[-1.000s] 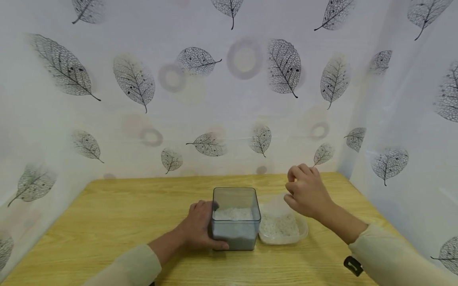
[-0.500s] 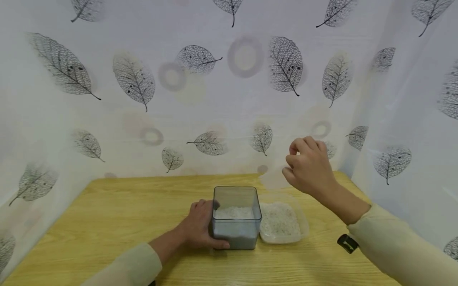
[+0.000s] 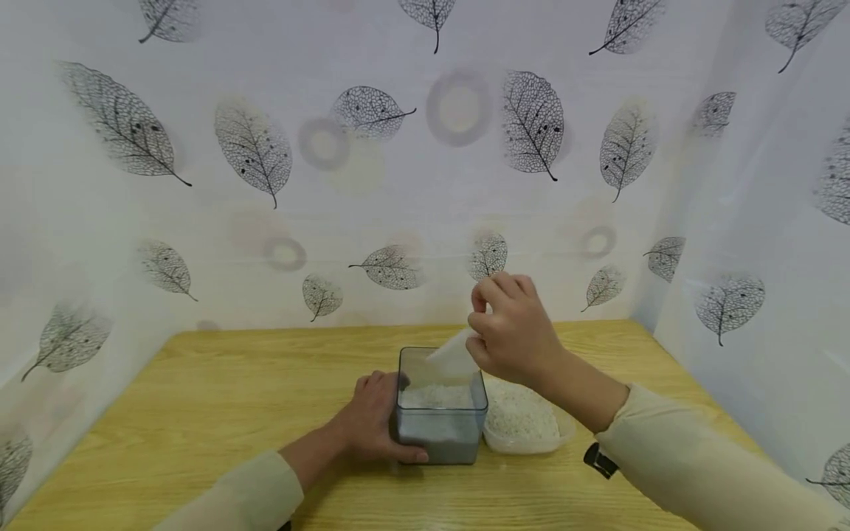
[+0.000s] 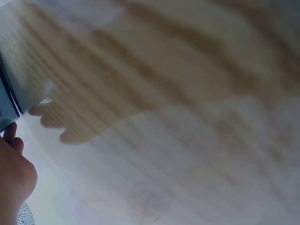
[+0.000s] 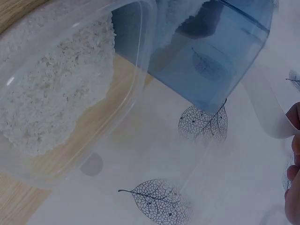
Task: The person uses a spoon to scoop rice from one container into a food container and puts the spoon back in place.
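My left hand (image 3: 372,420) grips the left side of a smoky, see-through square box (image 3: 438,435), its thumb along the front. White rice (image 3: 434,397) shows inside the box. In the left wrist view, the same hand (image 4: 16,173) is at the box's edge (image 4: 8,105). My right hand (image 3: 514,328) pinches the handle of a translucent white scoop (image 3: 453,355), whose bowl tilts down over the box's open top. Right of the box stands a low clear plastic tub (image 3: 564,435) of rice (image 5: 61,79). The right wrist view catches the right hand (image 5: 294,178) at its edge.
Everything stands on a yellow wood-grain table (image 3: 265,383). A white curtain (image 3: 398,192) printed with leaves rises behind it and on both sides. A black band (image 3: 600,461) hangs by the right sleeve.
My right hand has lifted the scoop out of the rice tub, then brought it left and lower, over the box. The left hand keeps its grip on the box.
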The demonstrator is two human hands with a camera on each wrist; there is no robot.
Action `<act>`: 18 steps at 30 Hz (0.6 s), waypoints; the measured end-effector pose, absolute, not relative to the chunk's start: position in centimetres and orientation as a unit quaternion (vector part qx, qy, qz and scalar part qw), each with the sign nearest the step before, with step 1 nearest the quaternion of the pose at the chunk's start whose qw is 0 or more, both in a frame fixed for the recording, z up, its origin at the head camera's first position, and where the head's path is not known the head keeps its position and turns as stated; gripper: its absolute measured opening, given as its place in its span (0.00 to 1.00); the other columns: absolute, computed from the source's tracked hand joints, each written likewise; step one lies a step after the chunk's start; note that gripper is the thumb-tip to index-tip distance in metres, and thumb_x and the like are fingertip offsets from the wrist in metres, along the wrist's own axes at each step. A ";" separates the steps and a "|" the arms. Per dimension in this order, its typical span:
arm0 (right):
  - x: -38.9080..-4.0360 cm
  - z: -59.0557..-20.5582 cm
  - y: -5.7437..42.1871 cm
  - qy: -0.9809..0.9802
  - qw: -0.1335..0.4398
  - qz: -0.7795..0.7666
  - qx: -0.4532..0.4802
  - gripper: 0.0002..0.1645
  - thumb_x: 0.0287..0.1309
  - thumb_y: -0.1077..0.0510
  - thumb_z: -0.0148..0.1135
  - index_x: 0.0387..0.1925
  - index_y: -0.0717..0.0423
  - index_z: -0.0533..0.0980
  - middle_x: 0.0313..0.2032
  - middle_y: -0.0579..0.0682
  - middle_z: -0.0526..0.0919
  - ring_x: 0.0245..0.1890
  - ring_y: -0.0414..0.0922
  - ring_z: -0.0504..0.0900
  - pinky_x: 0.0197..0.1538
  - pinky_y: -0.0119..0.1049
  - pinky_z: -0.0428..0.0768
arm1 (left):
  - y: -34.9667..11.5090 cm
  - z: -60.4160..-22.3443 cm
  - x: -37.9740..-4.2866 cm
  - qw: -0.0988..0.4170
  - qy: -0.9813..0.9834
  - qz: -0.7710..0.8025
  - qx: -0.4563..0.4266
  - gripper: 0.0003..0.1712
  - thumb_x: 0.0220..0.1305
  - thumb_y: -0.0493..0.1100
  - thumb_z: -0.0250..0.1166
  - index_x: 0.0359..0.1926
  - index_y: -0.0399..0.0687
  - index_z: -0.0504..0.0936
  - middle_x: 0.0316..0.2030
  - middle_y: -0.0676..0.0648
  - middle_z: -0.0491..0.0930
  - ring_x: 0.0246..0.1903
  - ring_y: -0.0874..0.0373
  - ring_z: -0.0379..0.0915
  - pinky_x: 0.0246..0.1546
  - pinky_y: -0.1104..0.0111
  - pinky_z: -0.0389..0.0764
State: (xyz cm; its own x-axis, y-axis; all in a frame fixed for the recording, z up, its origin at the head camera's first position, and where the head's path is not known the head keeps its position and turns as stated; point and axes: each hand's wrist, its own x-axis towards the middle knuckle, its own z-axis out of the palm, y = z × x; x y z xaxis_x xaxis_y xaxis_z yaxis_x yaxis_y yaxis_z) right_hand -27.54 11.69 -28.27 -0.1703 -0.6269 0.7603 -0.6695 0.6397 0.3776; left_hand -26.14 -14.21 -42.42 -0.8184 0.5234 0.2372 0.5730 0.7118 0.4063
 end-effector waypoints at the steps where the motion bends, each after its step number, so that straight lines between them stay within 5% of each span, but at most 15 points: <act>1: -27.6 -28.6 11.4 -0.763 0.482 0.010 0.431 0.13 0.42 0.64 0.46 0.10 0.47 0.64 0.30 0.50 0.70 0.35 0.52 0.67 0.41 0.50 0.67 | -14.2 -42.4 -26.1 0.052 -0.924 -0.237 -0.296 0.61 0.36 0.81 0.71 0.62 0.47 0.65 0.48 0.53 0.71 0.47 0.58 0.62 0.60 0.54 0.59; 9: -27.6 -30.0 9.6 -0.763 0.444 -0.094 0.460 0.17 0.42 0.64 0.53 0.09 0.46 0.59 0.28 0.47 0.68 0.33 0.48 0.64 0.44 0.47 0.68 | -14.3 -42.5 -26.2 0.052 -0.925 -0.232 -0.297 0.61 0.37 0.81 0.71 0.62 0.47 0.65 0.48 0.53 0.71 0.47 0.58 0.61 0.59 0.54 0.59; 18: -27.0 -30.7 8.8 -0.847 0.270 -0.118 0.443 0.19 0.43 0.62 0.58 0.07 0.42 0.64 0.29 0.43 0.69 0.32 0.45 0.61 0.43 0.43 0.63 | -14.2 -42.4 -26.2 0.039 -0.926 -0.236 -0.292 0.62 0.38 0.81 0.70 0.64 0.46 0.64 0.49 0.51 0.71 0.48 0.57 0.62 0.61 0.52 0.59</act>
